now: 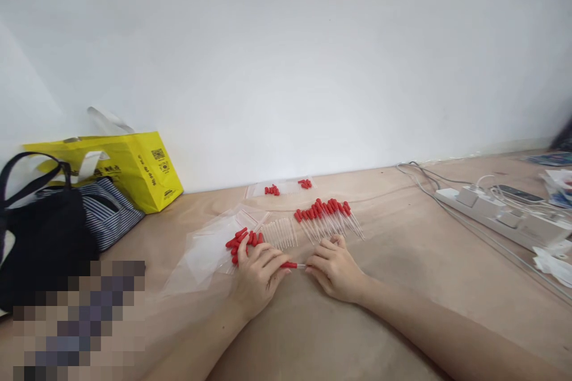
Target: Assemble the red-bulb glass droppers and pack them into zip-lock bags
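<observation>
My left hand is closed on a red rubber dropper bulb that points right. In my right hand, fingers pinch a thin clear dropper tube, whose end meets the bulb's mouth; how deep it sits inside cannot be made out. Loose red bulbs lie by my left fingers, partly hidden by them. Just beyond my hands is a row of bare clear tubes. To its right, several droppers with red bulbs fitted lie side by side, bulbs toward the wall.
Clear plastic bags lie left of my hands. Farther back, another bag bears more red bulbs. A yellow bag, a striped pouch and a black bag stand left. A white power strip with cables lies right.
</observation>
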`<state>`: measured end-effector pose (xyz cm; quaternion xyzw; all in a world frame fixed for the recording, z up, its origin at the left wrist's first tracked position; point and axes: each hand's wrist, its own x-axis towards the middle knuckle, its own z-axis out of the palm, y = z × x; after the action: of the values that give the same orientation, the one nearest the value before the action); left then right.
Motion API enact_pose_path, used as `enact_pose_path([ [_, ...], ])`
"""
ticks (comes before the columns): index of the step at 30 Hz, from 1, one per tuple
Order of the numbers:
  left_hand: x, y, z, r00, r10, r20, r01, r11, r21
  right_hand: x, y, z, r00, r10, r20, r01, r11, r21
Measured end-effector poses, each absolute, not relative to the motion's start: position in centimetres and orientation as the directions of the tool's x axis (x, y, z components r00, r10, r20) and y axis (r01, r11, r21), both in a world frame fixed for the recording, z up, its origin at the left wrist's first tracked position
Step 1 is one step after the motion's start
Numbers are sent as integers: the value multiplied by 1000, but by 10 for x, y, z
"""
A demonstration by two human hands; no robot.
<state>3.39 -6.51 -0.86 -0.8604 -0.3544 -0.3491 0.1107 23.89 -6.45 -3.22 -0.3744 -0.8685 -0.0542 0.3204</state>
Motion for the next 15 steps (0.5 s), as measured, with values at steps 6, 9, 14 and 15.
enact_pose_path([
  [6, 19, -56, -15, 389, 640, 662, 852, -524, 7, 228, -27, -21, -71, 882, 465, 884, 272, -381],
  [9, 15, -52, -17, 375, 662, 649, 872, -489, -5, 219, -4, -18, 75, 920, 385, 921, 84, -380],
  [14, 11, -49, -15, 324, 690, 647, 901, -434, 12, 210, 12, -20, 138, 938, 318, 939, -21, -344],
  [15, 9, -49, -15, 306, 694, 651, 909, -417, 18, 210, 13, -21, 143, 941, 306, 939, -32, -342],
])
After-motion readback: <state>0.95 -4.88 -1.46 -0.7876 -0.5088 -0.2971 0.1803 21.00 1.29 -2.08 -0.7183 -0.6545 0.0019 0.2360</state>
